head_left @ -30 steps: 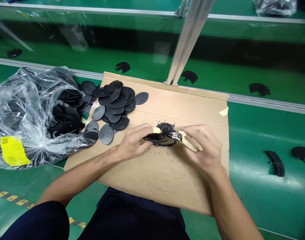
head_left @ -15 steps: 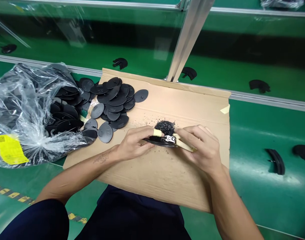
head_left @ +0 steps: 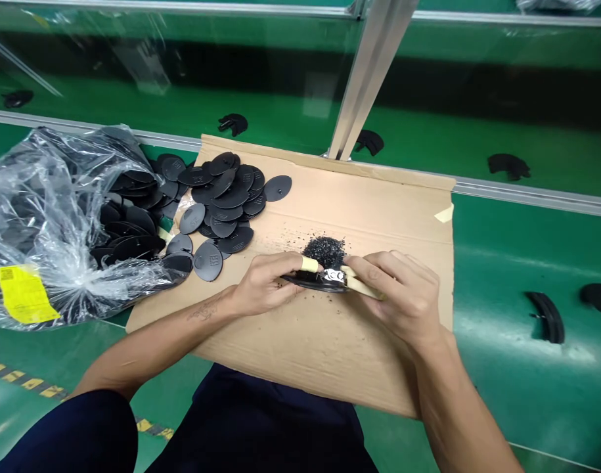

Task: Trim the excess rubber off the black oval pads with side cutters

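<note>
My left hand is closed on the left end of a black oval plastic disc, with yellow tape wrapped round its thumb. In my right hand is a pair of cutting pliers with pale yellow handles. Their metal head rests at the disc's upper side, near my left thumb; whether the jaws are closed cannot be made out. Just beyond the disc lies a heap of small black plastic scraps on a cardboard sheet.
Many black oval discs are piled on the cardboard's left. Beside them lies a clear plastic bag of discs with a yellow label. Curved black parts lie on the green surface. A metal post stands behind the cardboard.
Both hands stay nearly in place, with the pliers still at the disc. My right hand's knuckles have shifted very slightly to the right.
</note>
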`<state>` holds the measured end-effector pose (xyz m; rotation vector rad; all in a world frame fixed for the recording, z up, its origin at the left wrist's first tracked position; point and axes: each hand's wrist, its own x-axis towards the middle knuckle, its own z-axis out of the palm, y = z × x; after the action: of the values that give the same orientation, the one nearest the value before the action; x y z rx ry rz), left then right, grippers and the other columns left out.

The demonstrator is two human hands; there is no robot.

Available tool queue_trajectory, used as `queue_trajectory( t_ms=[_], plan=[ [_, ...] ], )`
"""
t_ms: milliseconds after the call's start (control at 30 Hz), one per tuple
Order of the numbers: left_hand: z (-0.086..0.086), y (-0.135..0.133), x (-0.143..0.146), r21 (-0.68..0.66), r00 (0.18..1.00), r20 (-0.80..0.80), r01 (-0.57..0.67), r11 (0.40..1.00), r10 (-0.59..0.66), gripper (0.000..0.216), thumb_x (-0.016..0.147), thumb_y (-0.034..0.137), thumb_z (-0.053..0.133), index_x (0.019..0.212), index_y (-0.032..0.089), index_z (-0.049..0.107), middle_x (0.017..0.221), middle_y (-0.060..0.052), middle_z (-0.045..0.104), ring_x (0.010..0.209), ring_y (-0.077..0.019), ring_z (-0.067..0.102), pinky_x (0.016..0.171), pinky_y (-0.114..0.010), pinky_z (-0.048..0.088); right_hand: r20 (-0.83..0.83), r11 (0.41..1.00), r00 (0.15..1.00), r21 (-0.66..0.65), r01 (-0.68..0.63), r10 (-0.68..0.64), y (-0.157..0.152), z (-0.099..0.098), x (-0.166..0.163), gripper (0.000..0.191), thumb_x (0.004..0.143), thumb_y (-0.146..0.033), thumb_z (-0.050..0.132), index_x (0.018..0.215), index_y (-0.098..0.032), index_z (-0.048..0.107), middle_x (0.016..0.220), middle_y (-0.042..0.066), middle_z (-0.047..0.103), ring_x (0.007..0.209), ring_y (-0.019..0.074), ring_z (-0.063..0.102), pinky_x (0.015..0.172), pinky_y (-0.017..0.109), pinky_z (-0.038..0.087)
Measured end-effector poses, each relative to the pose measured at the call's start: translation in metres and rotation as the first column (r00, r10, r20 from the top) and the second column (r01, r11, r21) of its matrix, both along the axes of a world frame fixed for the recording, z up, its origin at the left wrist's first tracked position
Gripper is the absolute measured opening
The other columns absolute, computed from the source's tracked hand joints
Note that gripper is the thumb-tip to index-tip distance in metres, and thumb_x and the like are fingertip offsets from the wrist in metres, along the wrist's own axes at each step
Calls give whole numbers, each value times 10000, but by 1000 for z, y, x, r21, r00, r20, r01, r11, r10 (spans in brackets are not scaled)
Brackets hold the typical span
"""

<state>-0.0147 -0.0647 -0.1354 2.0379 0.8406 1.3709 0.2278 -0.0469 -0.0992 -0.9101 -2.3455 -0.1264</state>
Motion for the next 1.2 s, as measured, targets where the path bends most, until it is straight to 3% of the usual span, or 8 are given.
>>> queue_trajectory(
  t_ms=[300, 400, 600, 733, 867, 967, 1067, 1200],
  plan=[
    [4, -1, -2, -8, 1000, 14, 22, 1000, -22, 292, 938, 165, 697, 1229, 166, 689, 1015, -85, 788, 908, -148, 771, 823, -223, 625, -156, 990, 987, -127, -67, 47, -2, -5, -1, 122, 987, -196, 636, 1062, -165, 726, 810, 47, 723, 686, 128, 637, 612, 251, 454],
    [5, 0, -3, 26, 999, -30, 29, 999, -28, 363, 936, 168, 702, 1297, 168, 656, 1042, -86, 775, 917, -141, 757, 824, -224, 621, -110, 992, 994, -123, -27, 13, -1, -6, 2, 126, 983, -209, 642, 1073, -185, 726, 814, 45, 715, 690, 133, 625, 610, 255, 433],
    [6, 3, -2, 49, 990, -144, -6, 999, 13, 264, 944, 179, 681, 1205, 145, 692, 964, -82, 758, 846, -141, 718, 769, -233, 596, -26, 985, 998, -166, 47, -52, 8, -8, 9, 158, 987, -247, 602, 1078, -223, 730, 824, 43, 716, 724, 161, 601, 646, 289, 413],
    [5, 2, -1, -96, 984, -132, -131, 987, 118, 207, 933, 281, 710, 1079, 135, 711, 942, -88, 758, 817, -162, 708, 725, -241, 575, -226, 909, 963, -414, 40, -146, 11, -6, 10, 174, 956, -239, 600, 1093, -221, 705, 930, 63, 734, 788, 184, 649, 688, 304, 483],
    [5, -1, 4, -231, 993, -65, -116, 966, 104, 262, 947, 394, 694, 973, 134, 717, 840, -64, 727, 734, -154, 676, 673, -246, 560, -473, 806, 866, -570, -159, -164, 4, -3, -2, 236, 890, -337, 734, 1094, -231, 680, 1022, 59, 754, 853, 202, 705, 717, 301, 551],
    [9, 3, 8, -310, 998, 39, 54, 949, -44, 428, 989, 551, 590, 1045, 151, 733, 903, -84, 747, 818, -192, 719, 764, -311, 613, -510, 822, 855, -525, -221, -96, -1, -1, -10, 140, 908, -243, 698, 1048, -244, 691, 933, 32, 745, 765, 169, 692, 657, 262, 540],
    [14, 17, 7, -463, 977, 132, 208, 862, -166, 549, 1063, 578, 350, 1094, 203, 750, 1095, -105, 773, 1042, -234, 744, 956, -408, 626, -517, 880, 855, -419, -223, -30, 0, 0, -11, 164, 906, -149, 655, 1027, -254, 691, 928, 35, 738, 768, 163, 690, 646, 250, 535],
    [24, 36, 5, -620, 959, 62, 254, 742, -277, 192, 979, 345, 592, 1053, 283, 758, 1112, -62, 790, 982, -212, 753, 908, -380, 643, -502, 934, 865, -293, -205, 32, 5, 1, -7, 194, 905, -127, 634, 1037, -262, 679, 915, 42, 733, 789, 179, 701, 676, 269, 552]
  ],
)
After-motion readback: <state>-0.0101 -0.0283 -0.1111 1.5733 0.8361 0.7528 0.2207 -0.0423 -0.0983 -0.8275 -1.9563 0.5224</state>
